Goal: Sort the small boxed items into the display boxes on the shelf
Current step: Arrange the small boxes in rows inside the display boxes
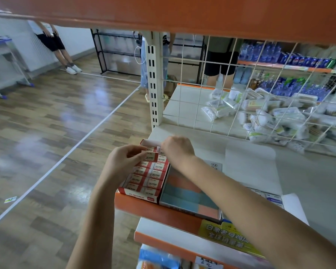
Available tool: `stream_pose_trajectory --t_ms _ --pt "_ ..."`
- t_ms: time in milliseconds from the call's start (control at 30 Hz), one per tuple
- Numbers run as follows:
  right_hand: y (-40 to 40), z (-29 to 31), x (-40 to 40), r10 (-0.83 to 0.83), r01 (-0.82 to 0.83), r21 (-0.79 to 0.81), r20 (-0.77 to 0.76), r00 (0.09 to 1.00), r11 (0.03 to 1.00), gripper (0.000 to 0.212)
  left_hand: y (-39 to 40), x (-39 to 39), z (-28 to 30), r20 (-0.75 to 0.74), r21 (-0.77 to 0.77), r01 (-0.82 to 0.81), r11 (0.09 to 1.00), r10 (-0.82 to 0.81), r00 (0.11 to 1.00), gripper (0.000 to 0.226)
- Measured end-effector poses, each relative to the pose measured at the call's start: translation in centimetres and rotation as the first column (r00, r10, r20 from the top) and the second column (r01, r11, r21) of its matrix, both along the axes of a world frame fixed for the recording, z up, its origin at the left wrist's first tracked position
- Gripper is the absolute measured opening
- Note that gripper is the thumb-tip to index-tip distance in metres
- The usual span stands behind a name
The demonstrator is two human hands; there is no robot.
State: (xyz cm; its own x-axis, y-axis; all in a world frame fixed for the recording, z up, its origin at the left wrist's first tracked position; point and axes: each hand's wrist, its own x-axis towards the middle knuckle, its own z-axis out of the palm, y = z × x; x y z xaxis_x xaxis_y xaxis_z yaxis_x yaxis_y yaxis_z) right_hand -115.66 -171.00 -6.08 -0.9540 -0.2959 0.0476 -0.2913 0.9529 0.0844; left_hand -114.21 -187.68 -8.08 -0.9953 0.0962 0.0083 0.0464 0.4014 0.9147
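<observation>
1. The right hand [177,150] covers the far right corner of the red display box [144,193]; its fingertips are hidden.
2. The right forearm hides part of the pastel box [184,197] and the white packets to its right.
3. The print on the small box [150,156] in the left hand [122,162] is too small to read beyond "2B".
4. The three people standing far off are cut off above the waist by the upper shelf [182,14].
5. The packets on the lowest shelf are cut by the bottom edge.

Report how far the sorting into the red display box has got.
Done: the red display box at the shelf's front corner already holds two rows of small 2B boxes. In hand: the left hand pinches one more 2B box above the rows, while the right hand works at the box's far end. Left: seating that box; whether a gap remains there is hidden by the hands.
</observation>
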Motion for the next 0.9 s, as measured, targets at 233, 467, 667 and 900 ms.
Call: stream_pose_trajectory --t_ms 233,467,667,900 --pt "-0.1 -0.8 -0.2 -0.032 0.035 -0.142 0.024 0.999 0.989 0.023 0.0 0.1 -0.1 -0.005 -0.024 -0.007 1.000 0.007 1.000 0.017" --pt "0.3 -1.4 -1.0 -0.090 0.087 -0.278 0.005 0.996 0.957 0.018 0.0 0.2 0.0 0.003 -0.028 -0.007 1.000 0.007 1.000 0.014" --pt "1.9 0.5 -0.7 -0.056 0.134 -0.539 0.159 0.986 0.832 0.016 -0.1 0.0 -0.1 0.021 0.024 -0.030 0.999 0.030 0.999 0.016" --pt "3.2 1.5 0.1 0.091 0.278 -0.792 0.385 0.918 0.543 0.012 0.0 -0.4 0.0 0.087 0.088 -0.082 0.993 0.074 0.993 0.013"
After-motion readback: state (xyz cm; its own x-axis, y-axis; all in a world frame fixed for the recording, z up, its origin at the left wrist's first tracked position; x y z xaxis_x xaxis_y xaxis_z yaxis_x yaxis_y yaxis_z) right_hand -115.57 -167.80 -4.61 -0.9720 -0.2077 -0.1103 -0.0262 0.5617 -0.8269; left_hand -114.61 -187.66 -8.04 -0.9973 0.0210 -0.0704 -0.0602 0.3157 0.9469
